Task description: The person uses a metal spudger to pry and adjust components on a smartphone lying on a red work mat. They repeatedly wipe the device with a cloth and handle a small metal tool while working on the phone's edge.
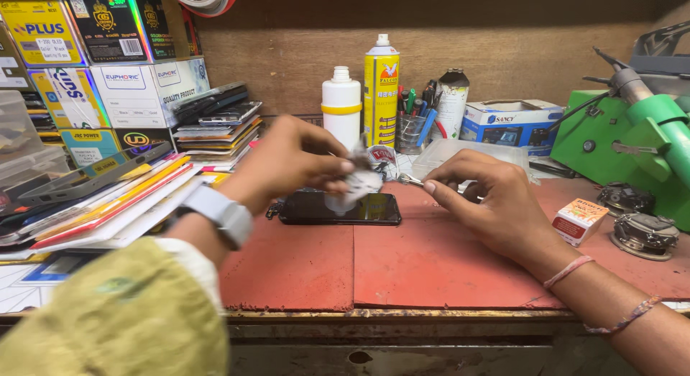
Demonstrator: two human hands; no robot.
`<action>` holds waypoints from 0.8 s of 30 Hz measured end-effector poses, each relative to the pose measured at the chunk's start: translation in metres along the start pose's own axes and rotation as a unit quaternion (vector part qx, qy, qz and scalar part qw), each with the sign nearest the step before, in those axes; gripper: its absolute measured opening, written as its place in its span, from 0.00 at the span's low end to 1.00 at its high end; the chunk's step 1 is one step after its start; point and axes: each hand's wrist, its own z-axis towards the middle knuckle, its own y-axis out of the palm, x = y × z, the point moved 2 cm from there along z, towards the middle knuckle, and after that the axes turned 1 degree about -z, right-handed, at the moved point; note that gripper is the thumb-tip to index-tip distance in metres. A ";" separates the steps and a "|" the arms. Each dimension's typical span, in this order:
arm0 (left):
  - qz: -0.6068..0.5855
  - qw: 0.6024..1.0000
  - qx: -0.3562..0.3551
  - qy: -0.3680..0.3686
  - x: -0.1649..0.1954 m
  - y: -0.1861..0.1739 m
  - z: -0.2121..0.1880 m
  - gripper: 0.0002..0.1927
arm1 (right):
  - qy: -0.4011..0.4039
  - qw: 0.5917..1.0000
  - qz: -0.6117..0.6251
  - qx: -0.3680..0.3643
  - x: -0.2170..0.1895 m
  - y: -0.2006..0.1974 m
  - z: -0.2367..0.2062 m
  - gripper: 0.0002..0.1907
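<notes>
A black smartphone (pixel 309 209) lies flat, screen up, on the red mat (pixel 402 261) at the middle of the bench. My left hand (pixel 287 160) hovers over its right part, fingers pinched on a crumpled white cloth (pixel 361 182) that touches the screen. My right hand (pixel 481 200) rests just right of the phone, thumb and forefinger closed on thin metal tweezers (pixel 410 180) whose tip points left toward the cloth. A grey watch sits on my left wrist, thread bands on my right.
Behind stand a white bottle (pixel 341 103), a yellow spray can (pixel 381 85) and a cup of pens (pixel 415 121). Stacked boxes and phone parts (pixel 108 81) fill the left. A green machine (pixel 632 139), a small orange box (pixel 581 219) and round metal parts (pixel 643 232) sit right.
</notes>
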 end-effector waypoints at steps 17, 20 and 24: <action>-0.213 0.971 -0.090 -0.059 -0.015 0.050 0.018 0.10 | -0.038 0.999 -0.005 0.013 -0.005 -0.004 -0.001 0.08; -0.206 0.973 -0.091 -0.059 -0.011 0.053 0.018 0.10 | -0.072 0.997 -0.010 0.027 -0.007 -0.005 -0.002 0.07; -0.159 0.983 -0.077 -0.053 -0.003 0.059 0.014 0.09 | -0.078 0.996 -0.023 0.033 -0.009 -0.004 -0.002 0.07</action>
